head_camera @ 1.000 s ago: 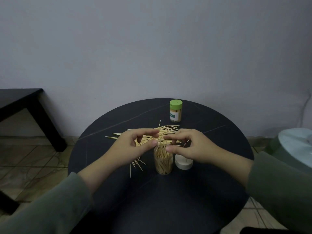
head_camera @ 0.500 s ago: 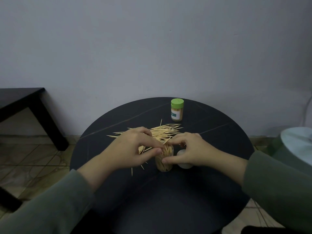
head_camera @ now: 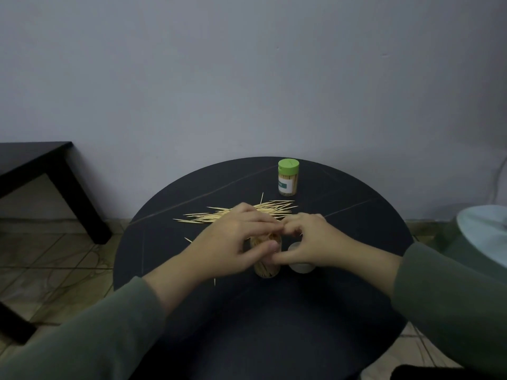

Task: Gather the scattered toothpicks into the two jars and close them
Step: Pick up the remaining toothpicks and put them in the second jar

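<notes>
Nearest the camera, both hands close around the small clear open jar (head_camera: 267, 266) of pale toothpicks, which stands upright near the middle of the round black table (head_camera: 274, 338). The left hand (head_camera: 233, 242) curls over its mouth with the thumb against the side; the right hand (head_camera: 307, 242) pinches in from the other side, likely steadying the jar and tamping the sticks level so a lid can go on. Just right of the jar, partly under the right hand, sits a white round lid (head_camera: 301, 267), kept close for capping. Behind the hands lies the loose heap of wooden toothpicks (head_camera: 219, 215), not yet gathered; the left hand covers part of it. Farthest back stands the green-capped labelled jar (head_camera: 287, 178), closed and well apart.
</notes>
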`<state>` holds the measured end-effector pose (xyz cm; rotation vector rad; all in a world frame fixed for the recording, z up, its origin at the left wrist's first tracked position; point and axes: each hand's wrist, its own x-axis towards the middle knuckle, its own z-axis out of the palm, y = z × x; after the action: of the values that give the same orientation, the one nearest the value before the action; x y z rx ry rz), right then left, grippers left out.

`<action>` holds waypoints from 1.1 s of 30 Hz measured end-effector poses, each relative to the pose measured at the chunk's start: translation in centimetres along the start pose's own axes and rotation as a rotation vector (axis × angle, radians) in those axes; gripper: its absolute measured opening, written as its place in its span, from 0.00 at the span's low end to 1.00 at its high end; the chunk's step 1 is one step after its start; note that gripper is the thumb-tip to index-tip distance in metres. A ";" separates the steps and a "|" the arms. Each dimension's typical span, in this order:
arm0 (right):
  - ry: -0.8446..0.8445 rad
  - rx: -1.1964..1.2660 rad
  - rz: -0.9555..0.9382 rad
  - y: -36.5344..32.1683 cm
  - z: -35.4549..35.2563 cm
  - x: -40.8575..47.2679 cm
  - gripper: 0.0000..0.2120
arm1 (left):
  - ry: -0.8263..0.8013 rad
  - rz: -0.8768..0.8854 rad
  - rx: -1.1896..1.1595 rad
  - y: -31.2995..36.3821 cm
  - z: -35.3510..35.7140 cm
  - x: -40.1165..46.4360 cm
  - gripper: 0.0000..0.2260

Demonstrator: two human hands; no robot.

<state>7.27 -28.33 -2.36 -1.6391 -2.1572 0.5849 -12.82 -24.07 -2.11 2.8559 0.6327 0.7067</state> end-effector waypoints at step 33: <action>0.055 -0.570 0.044 3.3 -0.3 4.5 0.07 | -0.166 -0.492 0.378 -5.6 2.6 -0.2 0.16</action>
<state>8.94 -23.14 -3.73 -1.9478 -2.3889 -0.0865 -13.80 -19.21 -5.78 2.8343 1.5019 0.2902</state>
